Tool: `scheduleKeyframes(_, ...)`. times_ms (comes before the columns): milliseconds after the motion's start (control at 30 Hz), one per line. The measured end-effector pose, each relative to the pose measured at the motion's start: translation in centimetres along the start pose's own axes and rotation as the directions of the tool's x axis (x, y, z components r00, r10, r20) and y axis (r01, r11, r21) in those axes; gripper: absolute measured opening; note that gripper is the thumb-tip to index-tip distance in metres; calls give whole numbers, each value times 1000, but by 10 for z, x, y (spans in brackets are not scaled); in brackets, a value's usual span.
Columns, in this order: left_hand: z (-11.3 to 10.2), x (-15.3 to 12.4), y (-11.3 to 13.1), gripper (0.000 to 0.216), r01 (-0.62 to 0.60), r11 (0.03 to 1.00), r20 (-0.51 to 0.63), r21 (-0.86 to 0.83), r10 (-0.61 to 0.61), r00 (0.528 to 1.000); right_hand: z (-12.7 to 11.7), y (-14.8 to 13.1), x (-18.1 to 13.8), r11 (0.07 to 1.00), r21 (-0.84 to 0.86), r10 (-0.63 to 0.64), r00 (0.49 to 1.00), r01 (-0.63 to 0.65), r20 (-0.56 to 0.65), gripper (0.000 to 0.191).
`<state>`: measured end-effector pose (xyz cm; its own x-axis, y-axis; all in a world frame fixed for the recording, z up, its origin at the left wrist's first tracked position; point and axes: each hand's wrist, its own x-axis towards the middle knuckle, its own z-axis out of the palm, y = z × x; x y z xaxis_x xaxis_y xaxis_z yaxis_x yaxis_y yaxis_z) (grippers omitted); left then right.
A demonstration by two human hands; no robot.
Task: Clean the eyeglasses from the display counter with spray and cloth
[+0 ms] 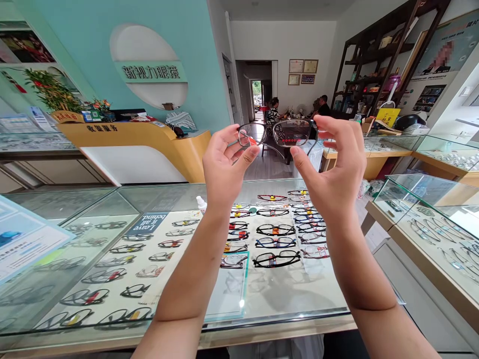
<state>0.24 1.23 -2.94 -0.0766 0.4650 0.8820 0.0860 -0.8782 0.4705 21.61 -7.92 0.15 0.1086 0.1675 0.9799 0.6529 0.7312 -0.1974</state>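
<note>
I hold a pair of dark-framed glasses (279,133) up in front of me with both hands. My left hand (224,162) pinches the left lens rim between thumb and fingers. My right hand (331,169) grips the right end of the frame near the hinge, thumb below and fingers over the top. The lenses carry a small red label. Beneath my arms lies a glass display counter (112,199) holding rows of several other glasses frames (277,244).
A second glass showcase (430,209) stands to the right, with a gap of floor between it and my counter. A yellow reception desk (142,139) stands behind the counter at left. People sit at a table (295,112) far back. A small white bottle (201,202) stands on the counter.
</note>
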Motion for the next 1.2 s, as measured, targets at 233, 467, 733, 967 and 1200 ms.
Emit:
scheduleKeyframes(233,3,-2,5,85,-256,947,-175,195,291,941,5,12,-4,1000,17,2,999,-3,52,45)
scheduleKeyframes(467,3,-12,28,83,-215,929,-174,301,275,945,5,19,-5,993,92,66,990,-77,123,49)
scheduleKeyframes(733,2,-24,56,90,-86,962,-168,261,133,977,11,30,-5,952,216,156,952,-215,262,55)
scheduleKeyframes(967,4,-22,57,84,-77,965,-186,252,126,974,6,24,-2,953,200,171,950,-227,263,53)
scheduleKeyframes(1200,6,-13,57,68,-24,966,-262,258,93,961,3,22,-1,956,169,202,955,-240,217,46)
